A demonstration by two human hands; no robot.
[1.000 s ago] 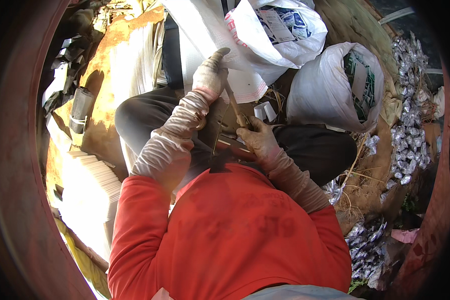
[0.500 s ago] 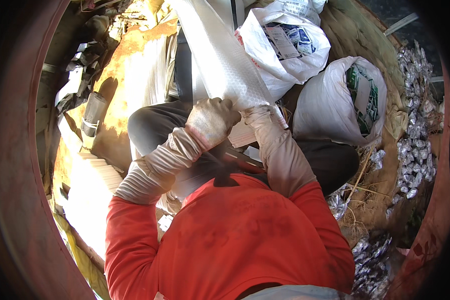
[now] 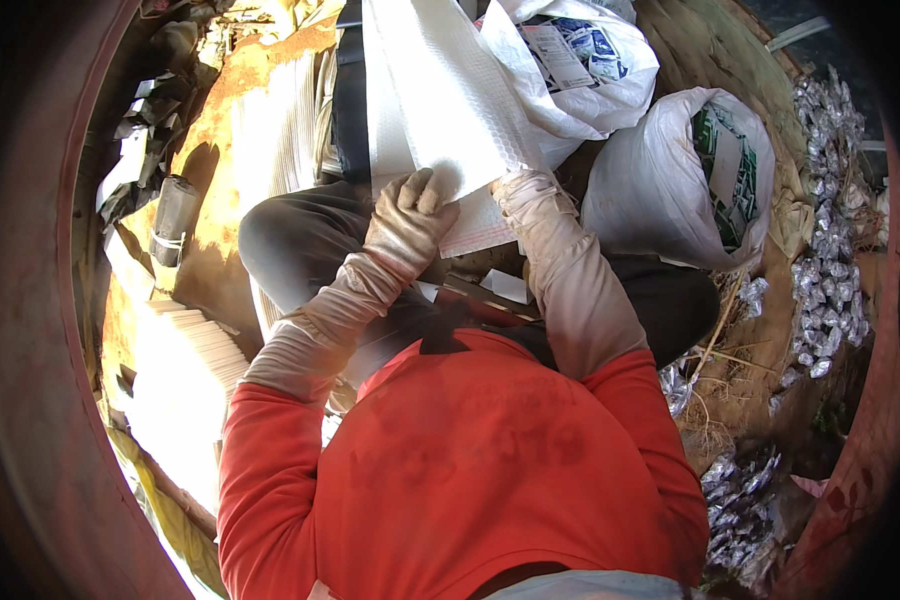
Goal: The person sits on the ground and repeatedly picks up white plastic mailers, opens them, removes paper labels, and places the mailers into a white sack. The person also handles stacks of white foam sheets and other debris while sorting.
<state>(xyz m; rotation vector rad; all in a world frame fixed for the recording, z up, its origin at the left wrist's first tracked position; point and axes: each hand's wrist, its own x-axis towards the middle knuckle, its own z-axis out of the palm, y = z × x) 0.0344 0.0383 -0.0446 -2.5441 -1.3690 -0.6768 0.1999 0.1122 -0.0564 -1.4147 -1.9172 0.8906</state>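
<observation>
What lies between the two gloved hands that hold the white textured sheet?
In the head view, only the lower edge of the white textured sheet spans between the left hand and the right hand.

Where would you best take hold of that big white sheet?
Probably by its near bottom edge, from below, where both gloved hands already pinch it: left hand, right hand. The white sheet is wide, thin and limp, so holding two spread points should keep it flat.
</observation>
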